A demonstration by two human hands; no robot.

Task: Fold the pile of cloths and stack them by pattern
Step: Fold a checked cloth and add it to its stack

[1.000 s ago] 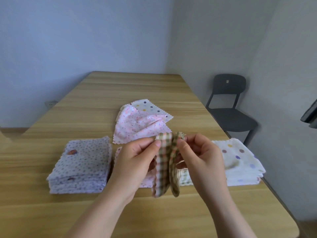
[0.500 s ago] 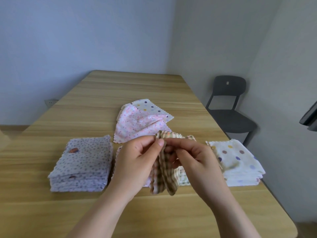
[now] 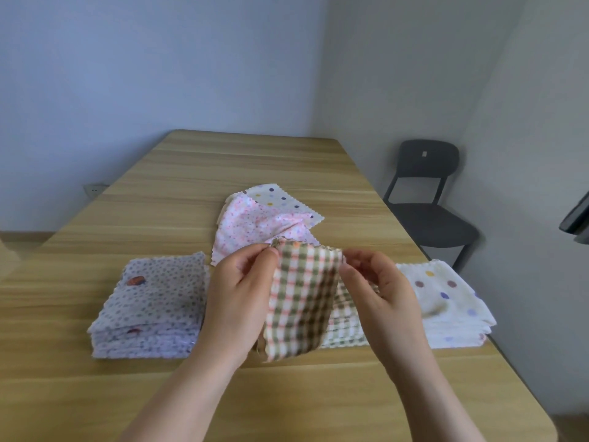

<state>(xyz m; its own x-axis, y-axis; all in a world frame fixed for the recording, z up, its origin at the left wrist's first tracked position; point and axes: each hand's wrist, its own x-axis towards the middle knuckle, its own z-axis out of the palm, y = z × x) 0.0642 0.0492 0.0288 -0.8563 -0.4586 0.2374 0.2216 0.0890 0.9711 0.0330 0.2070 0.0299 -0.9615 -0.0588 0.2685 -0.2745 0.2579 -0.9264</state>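
Observation:
A green, pink and white checked cloth (image 3: 301,298) hangs spread between my hands above the table. My left hand (image 3: 239,298) pinches its top left corner and my right hand (image 3: 379,291) pinches its top right corner. Behind it lies a stack of checked cloths (image 3: 342,327), mostly hidden. A folded stack of purple-speckled cloths (image 3: 153,307) sits to the left. To the right is a stack of white cloths with big coloured dots (image 3: 446,301). Further back lie an unfolded pink floral cloth (image 3: 251,228) and a white dotted cloth (image 3: 277,197).
The wooden table (image 3: 223,167) reaches back to a blue-grey wall. A black chair (image 3: 427,199) stands beyond the table's right edge. A dark object (image 3: 577,218) juts in at the far right.
The checked cloth was bunched into a narrow hanging strip between my hands. My hands have drawn apart and the cloth now hangs spread flat.

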